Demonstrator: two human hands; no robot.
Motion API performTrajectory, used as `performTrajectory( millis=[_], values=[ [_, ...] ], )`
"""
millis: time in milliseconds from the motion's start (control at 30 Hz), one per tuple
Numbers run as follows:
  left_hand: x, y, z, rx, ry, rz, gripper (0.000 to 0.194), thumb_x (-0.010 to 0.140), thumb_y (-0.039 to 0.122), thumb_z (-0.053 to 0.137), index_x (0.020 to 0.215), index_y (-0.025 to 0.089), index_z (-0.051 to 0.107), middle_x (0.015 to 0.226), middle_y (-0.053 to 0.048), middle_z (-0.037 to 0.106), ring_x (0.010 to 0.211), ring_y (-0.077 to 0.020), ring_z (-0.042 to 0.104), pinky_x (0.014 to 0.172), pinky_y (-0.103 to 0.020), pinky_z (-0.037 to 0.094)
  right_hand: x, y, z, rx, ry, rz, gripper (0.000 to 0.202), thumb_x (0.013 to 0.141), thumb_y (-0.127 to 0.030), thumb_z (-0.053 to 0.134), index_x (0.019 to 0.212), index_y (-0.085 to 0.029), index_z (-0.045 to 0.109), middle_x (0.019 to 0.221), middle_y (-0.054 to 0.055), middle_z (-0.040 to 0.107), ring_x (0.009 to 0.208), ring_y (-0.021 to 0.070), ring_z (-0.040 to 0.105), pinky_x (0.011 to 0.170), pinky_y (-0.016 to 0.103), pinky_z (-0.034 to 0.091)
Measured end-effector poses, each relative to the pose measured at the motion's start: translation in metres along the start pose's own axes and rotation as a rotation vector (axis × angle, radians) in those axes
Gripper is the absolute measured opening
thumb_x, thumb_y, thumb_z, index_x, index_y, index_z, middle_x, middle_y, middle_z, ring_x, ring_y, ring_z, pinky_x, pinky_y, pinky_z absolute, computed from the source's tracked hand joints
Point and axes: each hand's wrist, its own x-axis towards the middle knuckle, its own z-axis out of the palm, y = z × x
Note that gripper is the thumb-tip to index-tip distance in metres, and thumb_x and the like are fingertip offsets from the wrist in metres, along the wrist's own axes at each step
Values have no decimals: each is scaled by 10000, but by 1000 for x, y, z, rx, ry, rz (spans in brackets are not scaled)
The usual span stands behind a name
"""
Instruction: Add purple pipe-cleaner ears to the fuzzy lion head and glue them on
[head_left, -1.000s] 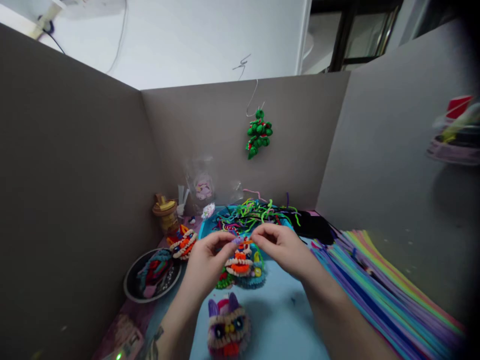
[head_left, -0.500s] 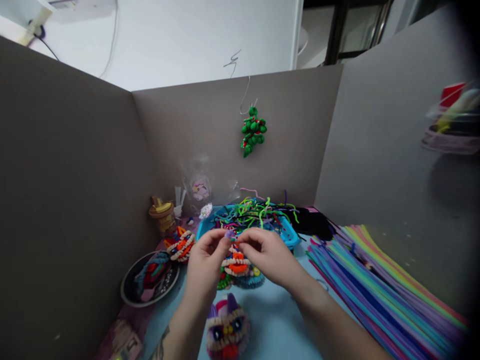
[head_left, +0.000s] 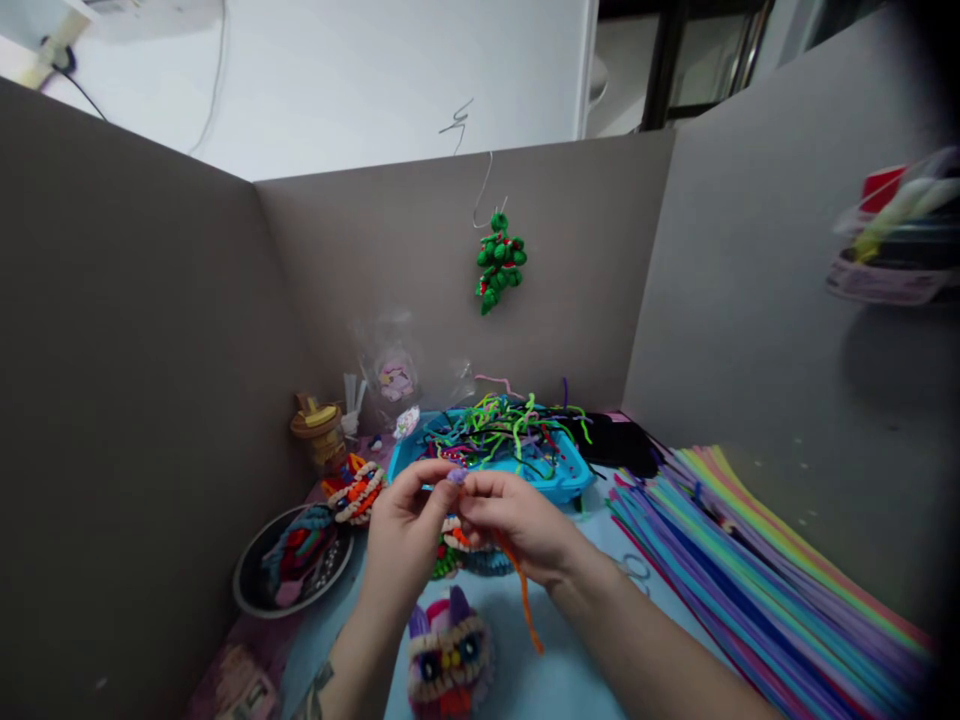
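My left hand (head_left: 409, 515) pinches a small purple fuzzy piece (head_left: 457, 475) between thumb and fingertips. Close against it, my right hand (head_left: 517, 515) is closed on an orange pipe cleaner (head_left: 526, 595), whose loose end hangs down below the palm. Whether the two pieces are joined is hidden by my fingers. Below the hands on the blue mat lies a finished-looking pipe-cleaner animal head (head_left: 450, 655) with purple ears, dark eyes and an orange mouth. Behind my hands, partly covered, sit more orange, cream and green pipe-cleaner figures (head_left: 448, 560).
A blue basket (head_left: 574, 480) of pipe-cleaner offcuts stands behind the hands. Long coloured pipe cleaners (head_left: 757, 580) lie at right, near scissors handles (head_left: 636, 570). At left are a round bowl (head_left: 244, 595) and another figure (head_left: 356, 490). Grey panels (head_left: 420, 240) enclose three sides.
An orange pipe cleaner now trails from my right hand, which has curled its fingers more and come closer to the left. The whole view has shifted slightly.
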Motion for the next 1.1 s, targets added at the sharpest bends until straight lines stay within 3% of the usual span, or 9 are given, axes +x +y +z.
performTrajectory(
  millis=[133,367,600,867,1100],
  values=[
    [0,3,-3,127,12,72,104,787,265,634,821,188,695,773,-13,687,717,-145,616,662,-218,471,1,7,5,49,-14,15,319,606,-356,783,699,-152,557,538,-64,520,410,56,493,419,173,335],
    [1,6,-9,53,13,-1,142,770,290,650,848,177,685,758,-12,687,701,-147,611,648,-224,469,2,14,11,73,-17,-122,315,683,-379,763,772,-171,542,542,-104,436,358,10,271,367,174,170],
    [5,17,-11,-128,-37,-168,200,673,325,746,778,159,706,717,-25,699,682,-154,618,634,-228,474,3,14,11,-198,117,-271,263,698,-374,730,693,-163,573,641,-33,530,593,93,469,574,225,379],
    [7,15,-14,-338,-78,-354,358,528,395,856,741,148,709,631,2,651,555,-91,529,519,-185,393,0,10,11,-449,155,-329,143,733,-293,636,678,-176,576,676,-12,534,622,120,487,584,246,414],
    [7,13,-11,-295,-41,-291,305,597,374,823,782,159,711,688,-3,672,632,-109,573,588,-195,437,0,11,11,-451,182,-281,175,748,-325,609,677,-180,542,629,-17,531,574,120,490,553,242,402]
  ],
)
